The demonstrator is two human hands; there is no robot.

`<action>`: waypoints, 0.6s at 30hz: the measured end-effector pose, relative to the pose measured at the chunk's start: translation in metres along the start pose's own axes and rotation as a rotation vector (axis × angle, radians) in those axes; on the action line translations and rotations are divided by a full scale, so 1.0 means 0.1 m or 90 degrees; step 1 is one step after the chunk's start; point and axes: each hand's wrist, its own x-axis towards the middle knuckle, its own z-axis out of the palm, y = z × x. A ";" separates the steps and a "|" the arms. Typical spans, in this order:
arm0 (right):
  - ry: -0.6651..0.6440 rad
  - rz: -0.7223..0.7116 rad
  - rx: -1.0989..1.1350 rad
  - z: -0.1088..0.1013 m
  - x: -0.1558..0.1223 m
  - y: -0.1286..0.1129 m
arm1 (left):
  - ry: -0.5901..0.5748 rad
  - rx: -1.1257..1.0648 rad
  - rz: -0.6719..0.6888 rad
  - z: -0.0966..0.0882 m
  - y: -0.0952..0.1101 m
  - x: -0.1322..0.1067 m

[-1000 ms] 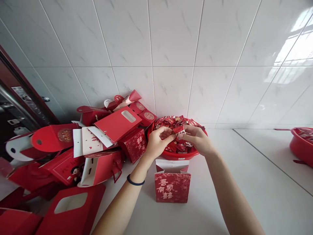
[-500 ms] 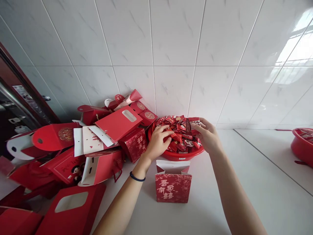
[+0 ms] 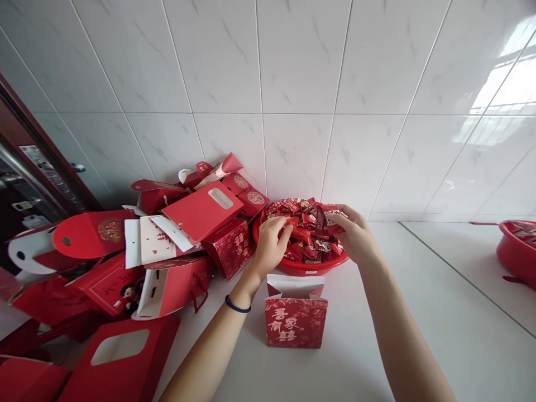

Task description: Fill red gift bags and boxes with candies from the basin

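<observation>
A red basin (image 3: 312, 264) full of red-wrapped candies (image 3: 310, 234) stands on the white floor against the tiled wall. My left hand (image 3: 269, 247) reaches into its left side, fingers pinched on a red candy. At the basin's right rim my right hand (image 3: 357, 235) curls its fingers around a candy wrapper. In front of the basin, between my forearms, a small red gift bag (image 3: 295, 315) with white characters stands upright with its top open.
A heap of red gift boxes and flat cut-outs (image 3: 167, 240) fills the left side up to the wall. A dark door (image 3: 29, 184) is at the far left. Another red basin (image 3: 517, 251) sits at the right edge.
My hands were together over the basin's middle on one candy. They have since parted, the left to the left side of the pile, the right to the right rim.
</observation>
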 end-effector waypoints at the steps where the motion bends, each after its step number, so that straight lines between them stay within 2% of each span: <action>1: -0.008 0.009 0.006 0.01 -0.01 -0.01 | 0.014 -0.042 -0.020 -0.03 0.04 0.01; 5: -0.074 0.035 0.023 0.05 -0.07 -0.08 | 0.013 -0.243 -0.114 -0.17 0.21 0.06; 7: -0.107 0.034 0.016 0.09 -0.11 -0.12 | -0.002 -0.297 -0.138 -0.22 0.27 0.07; 11: -0.156 0.025 -0.013 0.15 -0.20 -0.18 | -0.065 -0.312 -0.122 -0.29 0.35 0.09; 14: -0.152 0.012 -0.027 0.17 -0.24 -0.20 | -0.074 -0.317 -0.122 -0.34 0.42 0.09; 16: -0.147 -0.001 -0.028 0.18 -0.26 -0.23 | -0.073 -0.321 -0.132 -0.41 0.47 0.10; 18: -0.146 -0.020 -0.021 0.18 -0.28 -0.26 | -0.110 -0.285 -0.116 -0.54 0.51 0.11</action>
